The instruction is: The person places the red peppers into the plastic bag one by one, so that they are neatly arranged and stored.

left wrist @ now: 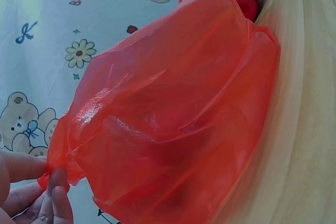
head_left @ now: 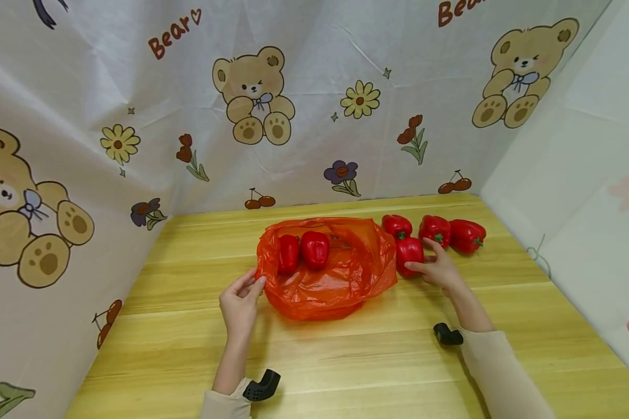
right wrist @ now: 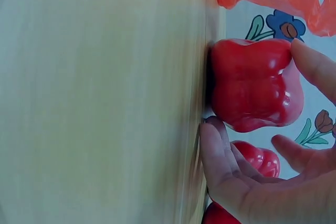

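A crinkled orange-red plastic bag (head_left: 340, 308) lies mouth up on the table. Its left rim is pinched between the thumb and fingers of my left hand (head_left: 241, 297), also seen in the left wrist view (left wrist: 39, 192). Two red bell peppers (head_left: 315, 250) lie inside it. Just right of the bag, my right hand (head_left: 439, 267) reaches around another red bell pepper (head_left: 409, 256). In the right wrist view, the thumb (right wrist: 317, 69) is at this pepper (right wrist: 254, 85), while the other fingers (right wrist: 211, 148) spread along its side. The pepper rests on the table.
Behind the right hand are more red bell peppers: one (head_left: 396, 225) beside the bag's rim, and two (head_left: 435, 230) side by side farther right. The wooden table (head_left: 188, 343) meets a bear-print cloth (head_left: 304, 174) at the back and a pale wall (head_left: 571, 192) at the right.
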`<state>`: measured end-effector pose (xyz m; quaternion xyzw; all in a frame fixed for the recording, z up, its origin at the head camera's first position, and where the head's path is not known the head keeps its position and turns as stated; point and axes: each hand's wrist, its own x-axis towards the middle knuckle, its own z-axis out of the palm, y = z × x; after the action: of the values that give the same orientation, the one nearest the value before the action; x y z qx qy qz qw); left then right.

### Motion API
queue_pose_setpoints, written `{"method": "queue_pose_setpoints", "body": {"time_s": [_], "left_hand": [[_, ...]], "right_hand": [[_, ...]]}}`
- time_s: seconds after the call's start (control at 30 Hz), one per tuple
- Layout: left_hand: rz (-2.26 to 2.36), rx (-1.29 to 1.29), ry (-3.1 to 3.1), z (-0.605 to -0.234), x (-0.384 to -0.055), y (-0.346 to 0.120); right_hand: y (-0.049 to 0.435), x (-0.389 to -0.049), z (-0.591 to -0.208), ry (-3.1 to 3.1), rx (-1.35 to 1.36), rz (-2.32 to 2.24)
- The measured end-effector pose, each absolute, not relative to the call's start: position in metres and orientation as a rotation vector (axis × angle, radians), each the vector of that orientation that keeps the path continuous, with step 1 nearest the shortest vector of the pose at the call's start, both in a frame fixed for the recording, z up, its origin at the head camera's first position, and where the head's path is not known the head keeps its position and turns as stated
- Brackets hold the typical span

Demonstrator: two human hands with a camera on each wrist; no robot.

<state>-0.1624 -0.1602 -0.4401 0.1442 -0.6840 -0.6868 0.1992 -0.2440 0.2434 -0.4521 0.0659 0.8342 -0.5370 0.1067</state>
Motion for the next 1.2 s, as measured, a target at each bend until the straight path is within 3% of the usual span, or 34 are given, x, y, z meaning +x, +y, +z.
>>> {"method": "queue_pose_setpoints", "body": {"time_s": [0.9, 1.2], "left_hand": [[-1.914, 0.422, -1.923, -0.440, -0.162, -0.160], [-1.922, 0.421, -1.918, -0.439, -0.162, -0.160]], "right_hand": [[0.239, -0.252, -0.465, 2.550, 0.090, -1.618], [0.244, -0.237, -0.437, 2.655, 0.132, -1.732]]}}
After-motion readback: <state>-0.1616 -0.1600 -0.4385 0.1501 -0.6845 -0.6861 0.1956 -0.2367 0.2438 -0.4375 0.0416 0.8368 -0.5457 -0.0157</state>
